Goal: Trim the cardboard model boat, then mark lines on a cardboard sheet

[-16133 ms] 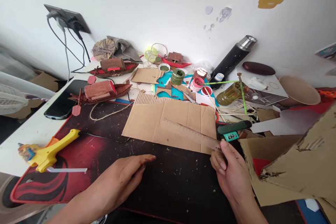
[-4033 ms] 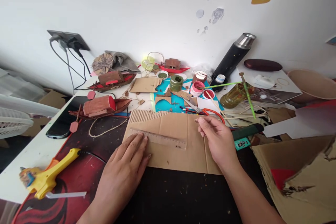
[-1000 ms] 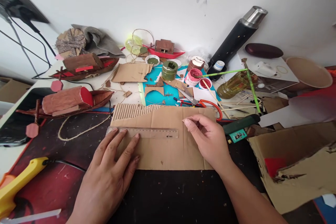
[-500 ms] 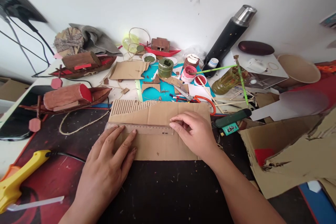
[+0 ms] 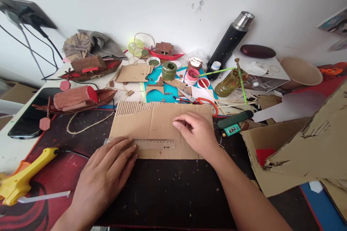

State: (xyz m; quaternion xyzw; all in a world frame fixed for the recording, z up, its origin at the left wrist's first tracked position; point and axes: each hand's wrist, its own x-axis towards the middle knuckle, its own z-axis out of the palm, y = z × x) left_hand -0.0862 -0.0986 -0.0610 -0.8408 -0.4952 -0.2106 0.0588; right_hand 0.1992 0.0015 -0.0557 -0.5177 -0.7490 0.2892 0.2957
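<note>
One ruler (image 5: 155, 144): centre of frame; flat on cardboard (image 5: 146, 126);
Left hand (image 5: 104, 171): lower left; fingers extended over ruler;
Right hand (image 5: 197, 133): right of centre; fingers curled, grasp unclear

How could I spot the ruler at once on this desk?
Find the dark mat in front, then the brown cardboard sheet on it. The ruler lies near the sheet's closest edge, partly under the left hand. Unlike the cardboard, it is see-through and marked.
</note>
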